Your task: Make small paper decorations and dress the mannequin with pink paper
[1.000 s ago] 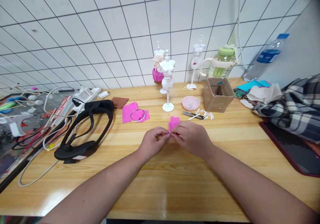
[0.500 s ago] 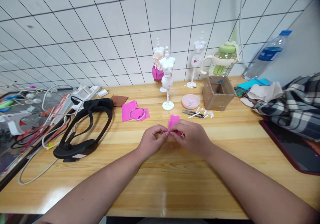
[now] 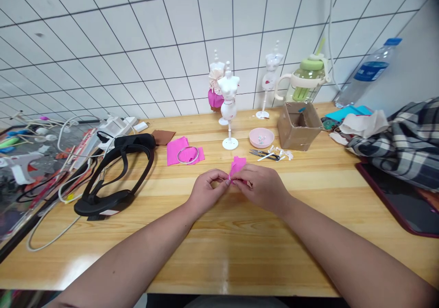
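A small piece of pink fabric (image 3: 238, 164) is pinched between my two hands above the middle of the table. My left hand (image 3: 208, 190) holds its lower left edge between thumb and forefinger. Fingertips of my right hand (image 3: 262, 186) press on the same edge from the other side and hide part of the cloth. Just beyond stands a bare white mini mannequin (image 3: 229, 109). To the left lies more pink fabric (image 3: 174, 151) with a metal ring (image 3: 187, 162) on it. Thread snips (image 3: 270, 156) rest to the right among white scraps (image 3: 286, 154).
A pink dish (image 3: 261, 138) with small beads and a cardboard box (image 3: 297, 132) stand at the back right. Behind are a dressed mannequin (image 3: 216, 86), another mannequin (image 3: 269, 81) and a green-lidded jug (image 3: 307, 81). A black head strap (image 3: 103, 205) lies left, a tablet (image 3: 398, 198) right.
The pink fabric and my fingertips have shifted very slightly, with both hands still pinching it. The view has tilted a little; nothing else on the table has moved.
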`<state>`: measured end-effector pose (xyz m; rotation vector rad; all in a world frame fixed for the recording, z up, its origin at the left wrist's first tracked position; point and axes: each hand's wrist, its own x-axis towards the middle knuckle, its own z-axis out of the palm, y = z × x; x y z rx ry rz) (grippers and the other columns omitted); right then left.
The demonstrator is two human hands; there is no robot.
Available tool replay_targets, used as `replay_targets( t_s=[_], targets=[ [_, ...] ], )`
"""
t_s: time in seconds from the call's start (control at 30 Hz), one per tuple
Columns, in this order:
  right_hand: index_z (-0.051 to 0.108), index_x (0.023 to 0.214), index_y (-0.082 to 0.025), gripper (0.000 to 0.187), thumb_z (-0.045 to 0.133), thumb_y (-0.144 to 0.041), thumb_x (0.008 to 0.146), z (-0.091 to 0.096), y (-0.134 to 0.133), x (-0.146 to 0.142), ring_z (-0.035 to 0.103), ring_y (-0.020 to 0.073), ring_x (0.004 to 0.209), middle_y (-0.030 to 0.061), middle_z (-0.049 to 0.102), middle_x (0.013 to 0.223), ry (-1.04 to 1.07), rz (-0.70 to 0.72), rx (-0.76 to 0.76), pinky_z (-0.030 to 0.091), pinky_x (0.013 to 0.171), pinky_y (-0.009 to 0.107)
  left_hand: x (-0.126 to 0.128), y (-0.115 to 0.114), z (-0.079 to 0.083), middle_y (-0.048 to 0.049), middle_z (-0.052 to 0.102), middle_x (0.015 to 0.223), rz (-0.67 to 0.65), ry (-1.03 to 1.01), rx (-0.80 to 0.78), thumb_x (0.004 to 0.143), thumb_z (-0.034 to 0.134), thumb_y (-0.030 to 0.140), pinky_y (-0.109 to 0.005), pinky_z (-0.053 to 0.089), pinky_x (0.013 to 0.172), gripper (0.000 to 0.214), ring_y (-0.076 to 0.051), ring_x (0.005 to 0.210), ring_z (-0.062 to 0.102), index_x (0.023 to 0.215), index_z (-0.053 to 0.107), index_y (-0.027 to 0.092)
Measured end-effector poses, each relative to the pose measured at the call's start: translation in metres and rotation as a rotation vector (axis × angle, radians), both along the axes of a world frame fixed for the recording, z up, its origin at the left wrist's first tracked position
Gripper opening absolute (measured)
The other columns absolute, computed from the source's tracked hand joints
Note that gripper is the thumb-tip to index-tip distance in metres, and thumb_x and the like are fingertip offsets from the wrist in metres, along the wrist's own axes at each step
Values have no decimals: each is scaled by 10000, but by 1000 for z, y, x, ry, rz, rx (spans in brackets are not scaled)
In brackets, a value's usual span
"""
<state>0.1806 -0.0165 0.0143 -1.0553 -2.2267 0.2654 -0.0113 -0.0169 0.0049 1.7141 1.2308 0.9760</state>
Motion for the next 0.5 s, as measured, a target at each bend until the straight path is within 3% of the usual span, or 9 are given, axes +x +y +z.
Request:
replay_targets(
  t_s=[0.37,0.5],
  targets=[
    [690,962,-223,219,479,-279,953,4,-5,-2,615,140,787,14,708,919,-88,27,68,361,647,263,-2,3,0,-64,715,793,-5,-33,-48,758,635,269,-295,502,755,124,-185,766,649,753,679,153],
    [695,945,-224,220,484,-288,952,4,-7,-2,609,142,776,20,705,890,-103,-28,65,357,640,269,0,2,2,-54,719,790,0,-32,-49,762,632,270,-284,502,749,121,-177,761,650,755,684,161]
  ],
)
